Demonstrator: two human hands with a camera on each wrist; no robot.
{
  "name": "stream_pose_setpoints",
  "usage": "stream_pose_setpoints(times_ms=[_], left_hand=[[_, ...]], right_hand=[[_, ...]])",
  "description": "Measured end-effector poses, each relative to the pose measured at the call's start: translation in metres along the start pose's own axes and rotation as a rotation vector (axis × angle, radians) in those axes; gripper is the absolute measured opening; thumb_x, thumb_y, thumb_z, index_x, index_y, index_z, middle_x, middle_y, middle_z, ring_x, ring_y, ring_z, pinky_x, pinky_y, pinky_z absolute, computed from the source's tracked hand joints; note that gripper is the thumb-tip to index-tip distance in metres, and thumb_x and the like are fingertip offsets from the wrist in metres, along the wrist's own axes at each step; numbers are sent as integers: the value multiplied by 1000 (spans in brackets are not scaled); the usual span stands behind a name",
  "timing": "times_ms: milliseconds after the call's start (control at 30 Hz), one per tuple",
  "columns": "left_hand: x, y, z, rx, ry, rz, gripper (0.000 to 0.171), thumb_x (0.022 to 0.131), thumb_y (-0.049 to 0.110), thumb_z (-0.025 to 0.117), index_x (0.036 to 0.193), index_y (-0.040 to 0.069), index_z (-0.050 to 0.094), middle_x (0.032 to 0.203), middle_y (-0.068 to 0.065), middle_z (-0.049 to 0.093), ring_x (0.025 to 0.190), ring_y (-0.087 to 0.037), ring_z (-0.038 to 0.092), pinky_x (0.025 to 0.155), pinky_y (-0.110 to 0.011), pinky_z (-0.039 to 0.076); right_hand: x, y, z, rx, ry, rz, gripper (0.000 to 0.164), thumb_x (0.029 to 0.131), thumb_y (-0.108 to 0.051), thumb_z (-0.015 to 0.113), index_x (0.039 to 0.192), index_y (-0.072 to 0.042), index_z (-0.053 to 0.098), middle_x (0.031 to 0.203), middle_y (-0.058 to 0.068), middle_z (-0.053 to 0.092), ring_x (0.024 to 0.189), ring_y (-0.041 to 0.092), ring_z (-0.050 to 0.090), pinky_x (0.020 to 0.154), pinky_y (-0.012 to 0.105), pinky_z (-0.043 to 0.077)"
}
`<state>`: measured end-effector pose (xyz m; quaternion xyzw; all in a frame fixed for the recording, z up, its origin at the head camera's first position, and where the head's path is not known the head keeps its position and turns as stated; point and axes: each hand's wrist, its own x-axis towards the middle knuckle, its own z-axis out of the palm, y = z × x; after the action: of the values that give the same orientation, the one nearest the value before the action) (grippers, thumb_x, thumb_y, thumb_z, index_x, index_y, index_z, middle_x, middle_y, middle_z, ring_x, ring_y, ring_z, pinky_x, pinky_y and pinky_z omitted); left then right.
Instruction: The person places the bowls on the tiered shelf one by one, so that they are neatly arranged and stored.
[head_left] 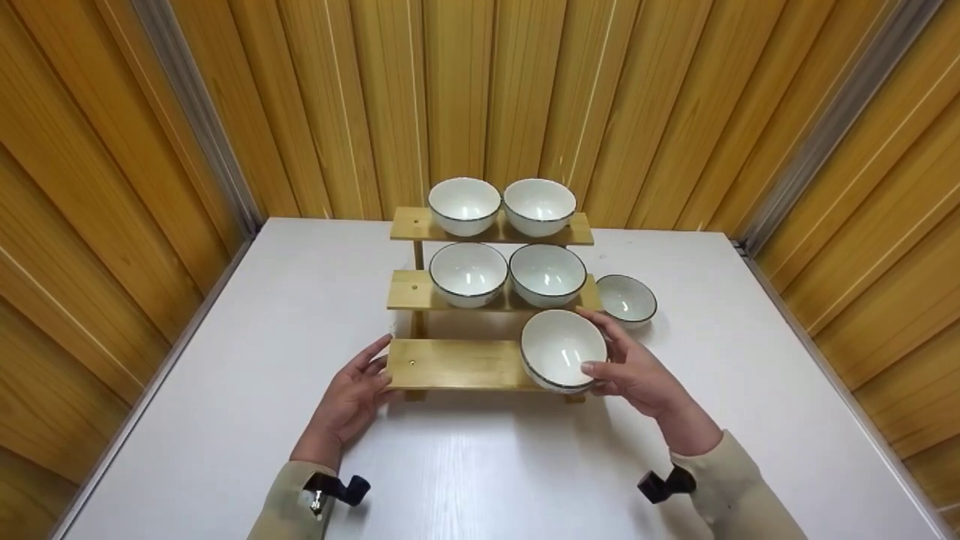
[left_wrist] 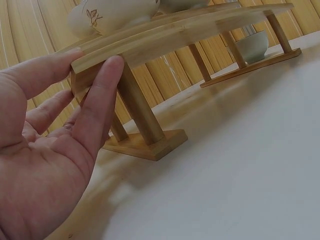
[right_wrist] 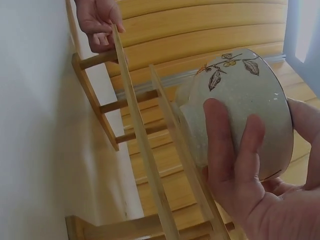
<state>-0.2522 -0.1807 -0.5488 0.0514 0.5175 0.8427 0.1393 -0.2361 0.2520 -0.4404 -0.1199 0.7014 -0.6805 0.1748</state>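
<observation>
My right hand (head_left: 637, 375) grips a white bowl (head_left: 559, 349) with a dark rim over the right end of the lowest shelf. The thumb lies at the rim, and the other fingers spread round the outside wall. A leaf and berry pattern decorates this bowl (right_wrist: 240, 95) in the right wrist view. At the left end of a three-step wooden rack (head_left: 457, 364), my left hand (head_left: 356, 397) holds the end of the lowest board, with fingers above and below its edge in the left wrist view.
Two bowls (head_left: 465, 206) sit side by side on the top shelf and two more (head_left: 469, 274) on the middle one. Another bowl (head_left: 628, 298) stands on the white table (head_left: 225, 337), right of the rack. Wood-patterned walls (head_left: 450, 90) enclose the back and sides.
</observation>
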Motion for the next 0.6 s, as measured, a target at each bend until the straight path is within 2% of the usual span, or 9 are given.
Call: stream_pose_setpoints(times_ms=[167,433,600], left_hand=[[0,0,0,-5,-13,4,74,98,-6,56,163,10,25,136,-2,58,113,-17,66,93,-34,58],[0,0,-1,32,-18,7,74,99,-5,56,164,10,23,136,-2,57,115,-18,66,94,-35,58],[0,1,-1,39,-20,6,74,99,-5,55,164,10,22,136,-2,57,116,-18,66,93,-35,59]], right_hand=[[14,4,18,37,-50,-15,88,90,-1,70,162,-18,23,159,24,27,119,27,58,79,43,63],[34,9,49,60,-58,-26,90,88,-1,72,163,-13,23,165,21,24,128,32,49,81,34,61],[44,10,65,124,-89,-22,91,88,3,70,163,-15,21,165,21,22,132,36,47,85,41,62]])
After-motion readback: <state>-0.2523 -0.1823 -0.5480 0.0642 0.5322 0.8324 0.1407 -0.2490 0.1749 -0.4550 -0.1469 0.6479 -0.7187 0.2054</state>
